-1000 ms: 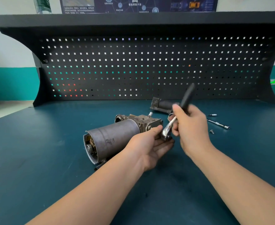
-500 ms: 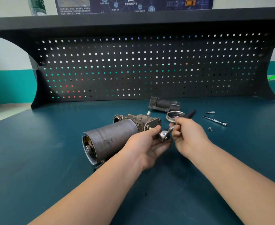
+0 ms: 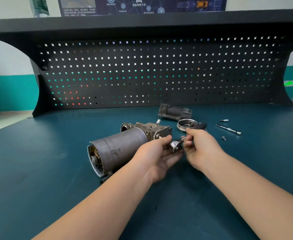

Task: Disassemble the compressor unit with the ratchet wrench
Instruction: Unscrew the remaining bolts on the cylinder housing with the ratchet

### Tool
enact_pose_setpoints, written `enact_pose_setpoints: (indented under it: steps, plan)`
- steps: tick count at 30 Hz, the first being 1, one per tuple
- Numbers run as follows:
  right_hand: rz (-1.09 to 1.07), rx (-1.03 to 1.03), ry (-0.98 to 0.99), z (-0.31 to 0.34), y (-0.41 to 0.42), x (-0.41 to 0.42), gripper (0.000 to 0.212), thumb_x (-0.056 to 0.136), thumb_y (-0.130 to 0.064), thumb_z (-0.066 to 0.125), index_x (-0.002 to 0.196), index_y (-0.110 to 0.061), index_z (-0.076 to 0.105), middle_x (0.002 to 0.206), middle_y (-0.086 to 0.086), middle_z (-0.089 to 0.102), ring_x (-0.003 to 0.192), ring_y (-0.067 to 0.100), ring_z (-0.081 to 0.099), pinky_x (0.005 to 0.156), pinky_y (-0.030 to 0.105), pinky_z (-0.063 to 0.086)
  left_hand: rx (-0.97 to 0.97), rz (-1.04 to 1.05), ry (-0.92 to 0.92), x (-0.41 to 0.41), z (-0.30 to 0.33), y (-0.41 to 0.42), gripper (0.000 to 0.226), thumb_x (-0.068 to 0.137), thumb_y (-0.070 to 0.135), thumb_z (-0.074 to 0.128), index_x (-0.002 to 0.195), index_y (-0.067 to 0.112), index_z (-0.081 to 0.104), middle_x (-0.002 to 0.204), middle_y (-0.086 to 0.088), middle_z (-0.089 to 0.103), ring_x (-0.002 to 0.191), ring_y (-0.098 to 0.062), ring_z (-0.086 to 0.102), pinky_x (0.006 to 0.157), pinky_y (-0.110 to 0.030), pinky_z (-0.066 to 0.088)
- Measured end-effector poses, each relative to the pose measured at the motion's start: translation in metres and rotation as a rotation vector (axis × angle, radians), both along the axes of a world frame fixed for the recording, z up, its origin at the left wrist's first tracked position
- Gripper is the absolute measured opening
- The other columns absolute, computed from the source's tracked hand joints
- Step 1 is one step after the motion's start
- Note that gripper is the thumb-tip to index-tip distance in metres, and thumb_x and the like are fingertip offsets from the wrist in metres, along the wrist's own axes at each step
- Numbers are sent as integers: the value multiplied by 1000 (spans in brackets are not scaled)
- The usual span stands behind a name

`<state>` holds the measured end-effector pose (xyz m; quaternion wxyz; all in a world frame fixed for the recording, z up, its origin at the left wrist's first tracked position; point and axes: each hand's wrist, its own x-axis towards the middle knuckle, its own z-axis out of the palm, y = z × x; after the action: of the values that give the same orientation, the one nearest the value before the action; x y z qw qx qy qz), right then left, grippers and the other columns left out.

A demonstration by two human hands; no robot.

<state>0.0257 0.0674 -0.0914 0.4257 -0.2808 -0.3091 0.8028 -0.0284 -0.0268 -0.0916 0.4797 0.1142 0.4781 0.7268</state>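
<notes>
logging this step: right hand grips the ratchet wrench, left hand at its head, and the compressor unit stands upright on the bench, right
Not quite. The head view shows the compressor unit lying on its side on the bench, not upright. The rest holds: the right hand grips the ratchet wrench and the left hand is at its head.

Compressor unit (image 3: 119, 149) lay on its side at frame centre on teal bench (image 3: 38, 170). Ratchet wrench (image 3: 176, 144) gripped by right hand (image 3: 201, 148), chrome head cradled by left hand (image 3: 157, 156). Round cap (image 3: 185, 124), extension bar (image 3: 228, 129) sat right of centre.
</notes>
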Motion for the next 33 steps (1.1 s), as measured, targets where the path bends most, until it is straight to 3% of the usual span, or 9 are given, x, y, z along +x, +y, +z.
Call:
enact_pose_setpoints:
  steps: [8,10,15,17,19,24,26,28,33]
  plan:
    - [-431,1639,-283,-3,-23,6,19,85,-32,59,79,-14,60,65,0,55,61,16,53,59,30,44,19,-10,46,0,-1,-1,23,93,14,53,75,9,65,59,-2,66,45,-9,63,42,-19,51]
    - [-376,1450,-298,-3,-25,4,15,85,-33,60,76,-20,58,59,-2,56,56,17,54,56,33,46,20,0,24,-1,-1,-1,19,93,11,52,78,6,62,58,-4,63,44,-11,63,43,-21,53]
    - [-41,155,-68,4,-4,1,18,94,-10,55,76,-11,52,58,4,47,28,4,43,33,16,35,19,19,-4,1,-1,0,16,92,12,55,96,-3,61,72,-17,68,61,-24,67,57,-30,57]
    - [-8,-106,20,-1,-3,-1,19,96,-3,50,77,-7,49,61,4,44,24,0,40,29,11,32,10,24,6,1,-2,1,13,92,12,56,90,0,59,72,-16,69,60,-22,67,58,-30,57]
    - [-30,29,-12,-3,-4,-3,20,96,-8,51,76,-9,50,60,5,46,25,1,40,30,14,33,2,25,20,0,-2,1,16,93,15,55,95,0,60,79,-16,68,68,-22,66,61,-30,57]
    - [-325,1314,-319,2,-18,8,19,89,-32,58,77,-17,54,56,2,56,50,23,56,52,35,46,5,14,69,2,-3,0,18,92,17,57,82,4,65,67,-9,66,53,-16,66,47,-24,55]
    - [-356,1434,-338,0,-22,7,20,88,-35,57,80,-16,55,58,2,56,56,25,58,55,36,48,4,13,72,1,-2,-1,17,92,12,54,80,6,64,65,-7,63,47,-14,64,43,-22,52]
    - [-331,1179,-357,0,-20,4,19,88,-36,56,76,-21,55,53,-2,55,50,21,57,54,37,49,7,26,49,1,-2,-1,14,92,12,54,86,3,64,63,-9,65,52,-17,66,48,-27,56]
    - [-16,-147,-19,-3,-5,-2,21,96,-1,44,77,-8,47,64,5,43,39,5,40,29,12,32,-20,9,31,-1,-2,0,12,92,12,55,92,1,59,79,-15,66,69,-22,65,60,-29,57]
